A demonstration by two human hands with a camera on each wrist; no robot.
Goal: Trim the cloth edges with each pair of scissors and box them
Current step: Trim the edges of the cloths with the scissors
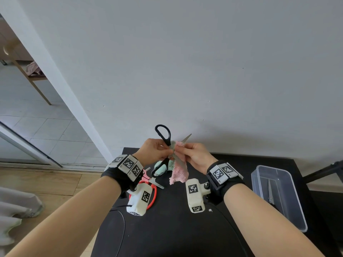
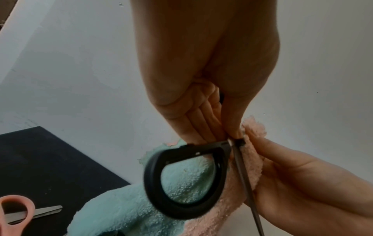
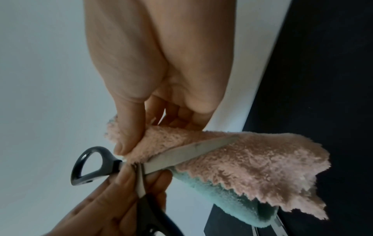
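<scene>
Above the black table (image 1: 176,234) my left hand (image 1: 166,152) pinches the black-handled scissors (image 1: 163,133) near their pivot. Their blades gape wide, one tip up to the right, the other down. Between the blades hangs a fluffy pink cloth (image 1: 179,175) with teal cloth (image 3: 222,194) beside it. My right hand (image 1: 183,150) pinches the pink cloth's top edge just beside the pivot. In the left wrist view a handle loop (image 2: 221,161) hangs below my fingers (image 2: 201,127). In the right wrist view a blade (image 3: 191,151) lies across the pink cloth (image 3: 252,159) under my thumb (image 3: 129,135).
Red-handled scissors (image 1: 153,193) lie on the table under my left wrist, also showing as an orange loop (image 2: 30,207). At the right stands a clear plastic box (image 1: 289,210) with one pair of scissors (image 1: 271,191) inside. A white wall rises behind the table.
</scene>
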